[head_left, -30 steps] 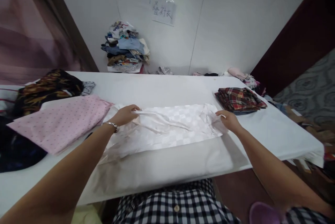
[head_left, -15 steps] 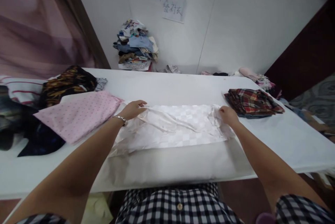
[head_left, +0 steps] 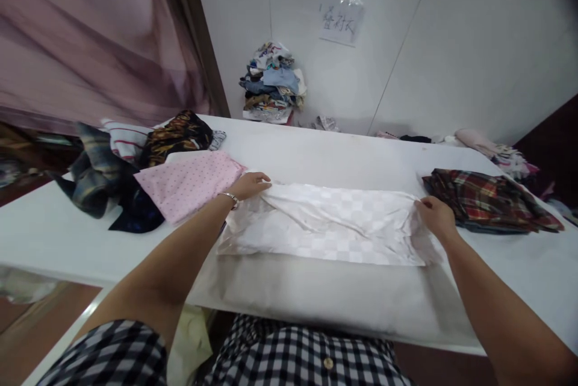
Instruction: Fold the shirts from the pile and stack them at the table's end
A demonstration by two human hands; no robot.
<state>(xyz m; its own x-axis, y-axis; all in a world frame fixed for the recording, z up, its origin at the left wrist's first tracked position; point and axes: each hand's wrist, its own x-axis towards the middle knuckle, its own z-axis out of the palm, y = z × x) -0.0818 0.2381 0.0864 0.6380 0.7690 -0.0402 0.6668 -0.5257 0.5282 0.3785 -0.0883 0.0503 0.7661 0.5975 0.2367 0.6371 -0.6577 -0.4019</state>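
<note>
A white checkered garment (head_left: pixel 325 226) lies spread flat across the white table (head_left: pixel 338 157) in front of me. My left hand (head_left: pixel 250 184), with a bracelet on the wrist, grips the cloth's far left corner. At the right end, my right hand (head_left: pixel 433 217) pinches the cloth's edge. A fold of fabric runs between the two hands. A pink dotted garment (head_left: pixel 189 184) lies just left of my left hand.
A folded red plaid garment (head_left: pixel 487 199) sits at the right. Dark and striped clothes (head_left: pixel 117 163) are heaped at the left. A tall pile of clothes (head_left: pixel 273 82) stands against the back wall under a paper sign (head_left: pixel 341 20). Curtain hangs on the left.
My view has swung to the left, showing more of the left heap and curtain. Both hands stay on the white garment's ends, which looks pulled a little straighter.
</note>
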